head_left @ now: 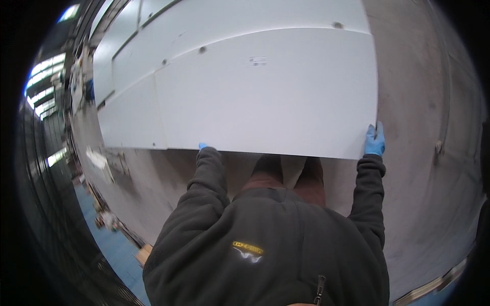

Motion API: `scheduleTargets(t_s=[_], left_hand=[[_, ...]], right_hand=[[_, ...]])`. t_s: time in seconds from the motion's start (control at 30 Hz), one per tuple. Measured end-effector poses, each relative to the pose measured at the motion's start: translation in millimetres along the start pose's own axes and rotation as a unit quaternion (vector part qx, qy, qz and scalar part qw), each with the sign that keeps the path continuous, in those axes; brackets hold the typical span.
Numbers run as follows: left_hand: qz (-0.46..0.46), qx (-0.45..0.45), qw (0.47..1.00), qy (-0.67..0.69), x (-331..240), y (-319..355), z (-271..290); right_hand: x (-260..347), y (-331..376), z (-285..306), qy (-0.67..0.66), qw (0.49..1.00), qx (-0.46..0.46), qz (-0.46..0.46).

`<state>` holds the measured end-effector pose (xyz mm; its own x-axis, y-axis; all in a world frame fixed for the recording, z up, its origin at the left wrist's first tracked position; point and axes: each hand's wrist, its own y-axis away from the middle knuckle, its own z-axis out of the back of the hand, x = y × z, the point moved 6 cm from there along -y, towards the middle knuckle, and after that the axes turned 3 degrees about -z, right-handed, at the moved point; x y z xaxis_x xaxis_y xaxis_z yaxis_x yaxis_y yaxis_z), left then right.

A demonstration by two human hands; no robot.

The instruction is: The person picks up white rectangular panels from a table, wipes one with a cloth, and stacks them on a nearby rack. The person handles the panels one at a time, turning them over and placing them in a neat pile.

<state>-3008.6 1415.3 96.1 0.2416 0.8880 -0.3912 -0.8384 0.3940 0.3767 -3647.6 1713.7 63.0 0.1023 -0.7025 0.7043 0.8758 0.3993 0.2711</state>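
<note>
At the near right corner of a large white panel [265, 97], the right hand [374, 140] in a blue glove is wrapped over the edge, fingers on top and closed around the board. Further left along the same near edge, only a blue fingertip of the left hand [203, 146] shows; the rest of it is tucked beneath the board, so it appears to grip from below, though how tightly the fingers close cannot be told. Both dark fleece sleeves [206, 173] reach up to this edge, and the panel sits out in front of the person at about chest height, overlapping other white panels [132, 61] that lie further away and to the left.

The sheet looks rigid, flat and smooth, probably slick under gloves and awkward more through breadth than weight; its long unsupported span could flex or catch. Hands set wide apart on the near edge, close to the corners, seem the soundest hold.

A small grey printed label [258, 60] sits near the far middle of the top panel. Dark round marks [202, 50] dot the far edges. Grey floor [429, 168] spreads to the right; blue floor [115, 245] with scattered items lies at lower left.
</note>
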Motion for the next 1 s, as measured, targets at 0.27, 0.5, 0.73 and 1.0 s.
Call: scheduleTargets(t_s=[0.27,0.5,0.73,1.0], left_hand=[[-0.305,-0.058,0.943,-0.118,-50,-112,22],[-0.257,0.001,0.944,-0.207,-59,-143,11],[-0.262,-0.002,0.947,-0.184,-64,-127,20],[-0.260,0.001,0.961,-0.090,-37,-133,17]], right_hand=[[4,-27,-24,0.010,1.000,-0.017,-0.009],[9,-22,-21,0.042,0.997,-0.049,0.029],[-5,-29,-22,0.017,0.999,-0.027,0.000],[-32,-46,-20,0.013,1.000,-0.001,-0.024]])
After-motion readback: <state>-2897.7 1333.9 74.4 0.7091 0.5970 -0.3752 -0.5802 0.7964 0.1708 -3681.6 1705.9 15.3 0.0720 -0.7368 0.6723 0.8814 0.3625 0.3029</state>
